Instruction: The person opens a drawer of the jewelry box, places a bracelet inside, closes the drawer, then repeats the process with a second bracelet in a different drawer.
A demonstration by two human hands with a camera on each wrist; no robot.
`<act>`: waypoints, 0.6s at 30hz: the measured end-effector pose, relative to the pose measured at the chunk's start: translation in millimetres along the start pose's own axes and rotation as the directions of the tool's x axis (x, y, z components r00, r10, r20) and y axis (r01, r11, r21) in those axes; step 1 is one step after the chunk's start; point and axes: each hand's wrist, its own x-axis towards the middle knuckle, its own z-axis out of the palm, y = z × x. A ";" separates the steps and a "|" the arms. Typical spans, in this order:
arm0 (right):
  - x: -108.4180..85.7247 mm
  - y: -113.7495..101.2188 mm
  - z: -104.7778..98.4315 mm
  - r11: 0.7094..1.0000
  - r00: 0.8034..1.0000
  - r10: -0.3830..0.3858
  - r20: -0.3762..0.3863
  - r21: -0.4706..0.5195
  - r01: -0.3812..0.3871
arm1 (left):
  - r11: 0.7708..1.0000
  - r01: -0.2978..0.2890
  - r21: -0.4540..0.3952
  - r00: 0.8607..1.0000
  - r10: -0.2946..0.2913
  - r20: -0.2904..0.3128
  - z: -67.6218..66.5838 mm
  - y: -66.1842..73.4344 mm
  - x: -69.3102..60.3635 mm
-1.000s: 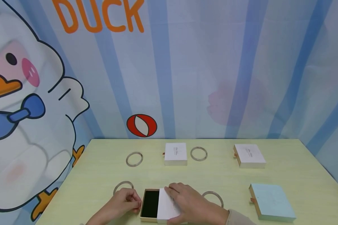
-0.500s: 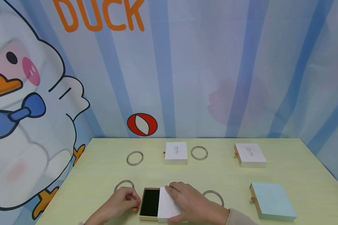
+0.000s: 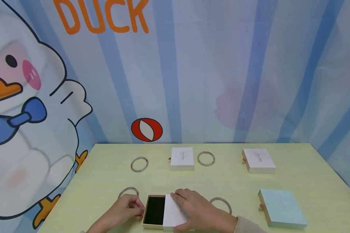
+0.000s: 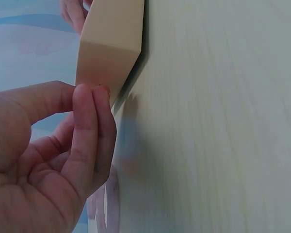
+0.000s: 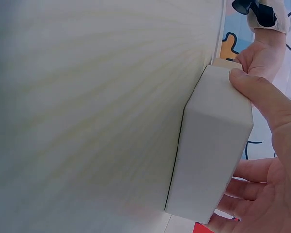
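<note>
In the head view, a white drawer box stands at the table's front, its drawer slid partway out to the left. The drawer is tan outside with a black lining. My left hand pinches at the drawer's tan end, fingertips and thumb together; the pull tab there is hidden by the fingers. My right hand grips the white sleeve, thumb on the near side and fingers on the far side, as the right wrist view shows of the sleeve's white end.
One bangle lies behind my left hand, another behind my right wrist. Farther back are two more bangles and two closed white boxes. A light-blue box lies at the right on the table.
The drawer has slid slightly farther left out of the sleeve, with my left hand moving along with it. My right hand stays in place on the sleeve.
</note>
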 end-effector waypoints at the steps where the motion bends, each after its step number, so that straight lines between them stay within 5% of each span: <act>1: 0.0 0.1 -0.1 1.000 1.000 0.000 -0.001 0.001 0.000 | 1.000 0.010 0.007 1.000 -0.010 -0.005 -0.2 0.5 -0.2; 8: 0.4 0.6 -1.0 1.000 1.000 0.003 -0.001 -0.003 -0.003 | 0.997 0.065 0.041 0.998 -0.064 -0.027 -2.4 1.6 0.9; 18: 0.7 0.7 -0.1 1.000 1.000 -0.008 -0.003 -0.001 0.008 | 0.998 0.060 0.037 0.998 -0.060 -0.018 -4.5 -3.2 1.0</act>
